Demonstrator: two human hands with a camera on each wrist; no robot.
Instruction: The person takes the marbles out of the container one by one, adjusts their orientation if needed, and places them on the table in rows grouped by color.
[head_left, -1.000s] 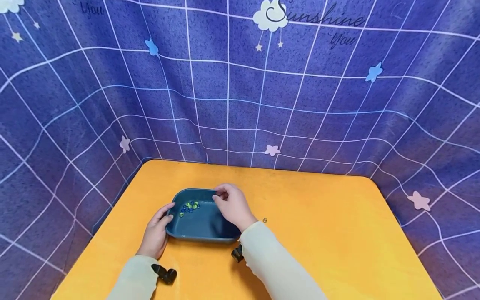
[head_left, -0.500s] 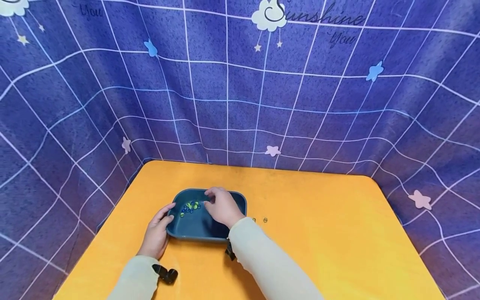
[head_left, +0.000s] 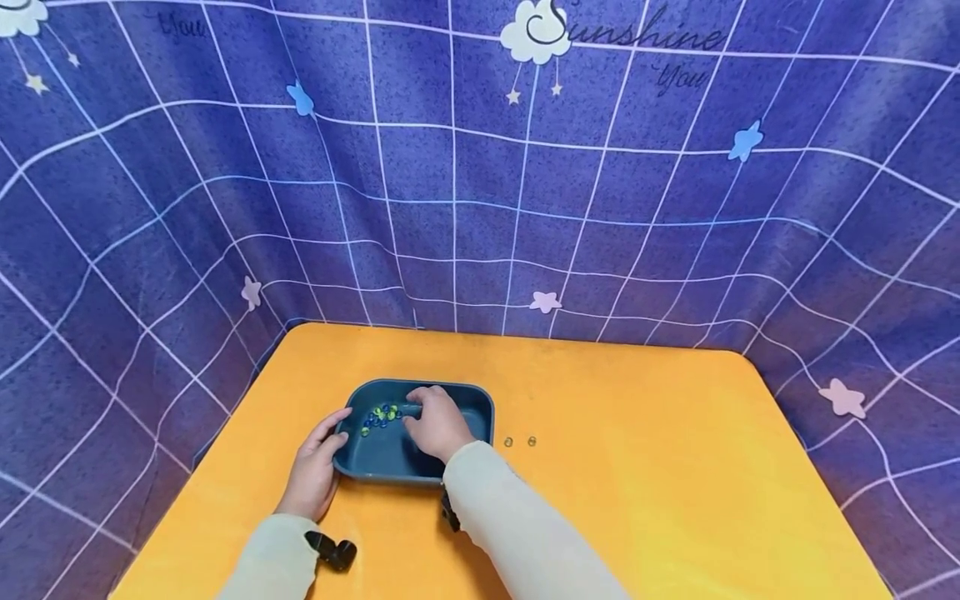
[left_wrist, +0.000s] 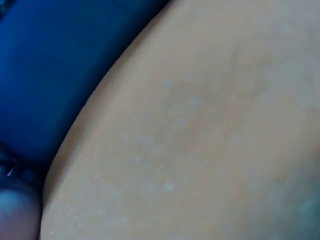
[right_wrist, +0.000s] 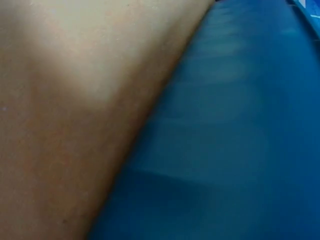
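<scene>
A dark blue tray point(head_left: 467, 387) sits on the orange table point(head_left: 645, 475). Several blue and green marbles point(head_left: 380, 414) lie in its far left corner. My left hand point(head_left: 315, 468) holds the tray's left edge, thumb on the rim. Inside the tray, my right hand point(head_left: 433, 422) has its fingers curled down just right of the marbles; what lies under the fingertips is hidden. Two loose marbles point(head_left: 520, 442) lie on the table right of the tray. The wrist views are blurred close-ups of skin point(left_wrist: 200, 140) against the blue tray point(right_wrist: 240, 125).
A purple grid-patterned cloth point(head_left: 480, 208) with stars hangs round the table's back and sides. Black camera mounts point(head_left: 334, 551) sit at both wrists. The table's right half is bare orange surface.
My right hand has moved left and down, from the tray's far right rim into the tray beside the marbles, uncovering a second loose marble on the table. The left hand has stayed put.
</scene>
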